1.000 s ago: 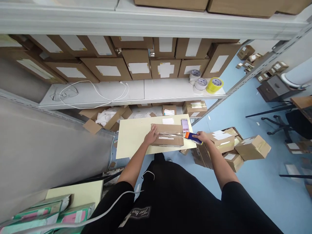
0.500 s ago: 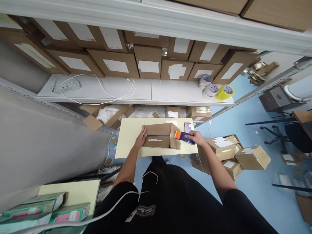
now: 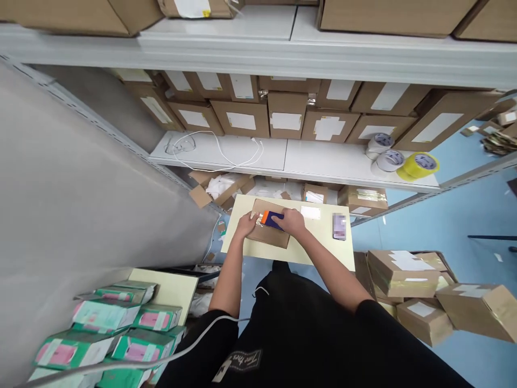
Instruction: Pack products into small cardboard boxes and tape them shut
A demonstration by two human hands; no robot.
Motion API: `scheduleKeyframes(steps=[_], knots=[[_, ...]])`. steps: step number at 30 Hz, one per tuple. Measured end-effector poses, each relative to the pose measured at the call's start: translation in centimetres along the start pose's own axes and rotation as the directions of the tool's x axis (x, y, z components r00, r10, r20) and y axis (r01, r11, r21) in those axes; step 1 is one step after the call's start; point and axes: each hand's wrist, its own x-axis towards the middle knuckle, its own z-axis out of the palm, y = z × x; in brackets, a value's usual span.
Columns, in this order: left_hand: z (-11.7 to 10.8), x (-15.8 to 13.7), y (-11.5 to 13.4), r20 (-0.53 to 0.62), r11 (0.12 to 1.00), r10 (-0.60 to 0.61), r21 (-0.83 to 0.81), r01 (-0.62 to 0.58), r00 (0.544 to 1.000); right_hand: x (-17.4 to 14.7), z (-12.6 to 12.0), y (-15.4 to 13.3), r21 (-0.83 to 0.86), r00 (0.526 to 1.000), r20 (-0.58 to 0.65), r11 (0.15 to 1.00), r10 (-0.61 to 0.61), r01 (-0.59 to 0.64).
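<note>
The right hand (image 3: 292, 222) grips the dispenser (image 3: 274, 220) over the box (image 3: 267, 236). The left hand (image 3: 245, 224) lies at the box's left end, likely steadying it; whether gripping, I cannot tell.

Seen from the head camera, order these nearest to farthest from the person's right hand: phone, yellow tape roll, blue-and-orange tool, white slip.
1. Blue-and-orange tool: in the right hand
2. White slip: just right of it
3. Phone: table's right end
4. Yellow tape roll: on the shelf, right
</note>
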Motion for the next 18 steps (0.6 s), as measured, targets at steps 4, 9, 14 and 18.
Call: scheduleKeyframes(steps=[4,9,14,18], knots=[[0.2,-0.4,1.6,0.048,1.000,0.020,-0.014,-0.019,0.999,-0.8,-0.3,0.3,0.004,1.000,-0.009,1.000,0.029,-0.029],[3.5,-0.8,4.0,0.070,0.998,0.064,-0.019,-0.063,0.995,-3.4,-1.8,4.3,0.067,0.995,-0.019,0.993,0.098,-0.097],[9.8,-1.6,7.4,0.173,0.996,0.069,-0.066,-0.059,0.982,-7.3,-3.6,9.7,0.082,0.973,-0.077,0.974,0.217,-0.211],[15.4,-2.7,9.5,0.303,0.980,0.076,-0.198,-0.016,0.950,-9.6,-4.2,13.6,0.062,0.959,-0.087,0.963,0.268,-0.264]])
